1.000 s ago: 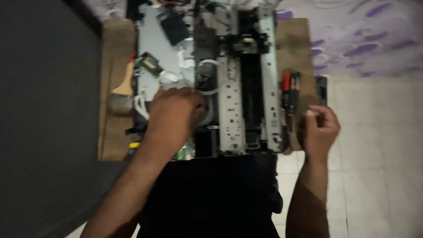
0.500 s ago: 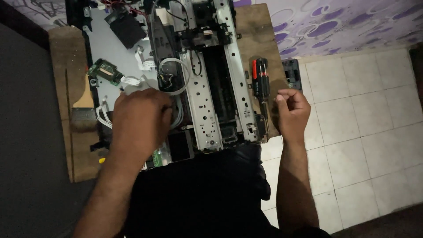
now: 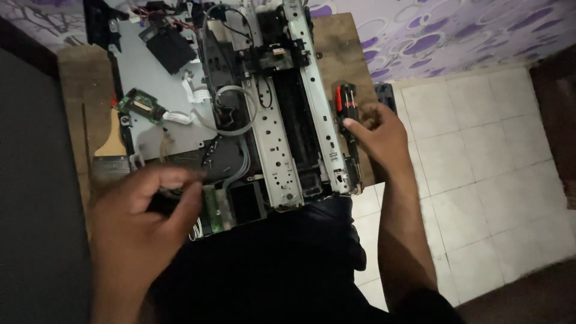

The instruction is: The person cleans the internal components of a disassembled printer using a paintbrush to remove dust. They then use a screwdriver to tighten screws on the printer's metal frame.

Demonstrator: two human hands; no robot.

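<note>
Brown wooden table (image 3: 336, 42) bearing an opened printer chassis (image 3: 264, 108), paintbrush (image 3: 111, 150), red-handled screwdriver set (image 3: 347, 111).

Bare forearms, black clothing, bare hands (image 3: 141, 222)

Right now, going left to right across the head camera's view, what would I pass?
Paintbrush → left hand → small green circuit board → opened printer's metal rail → red-handled screwdrivers → right hand → tiled floor.
</note>
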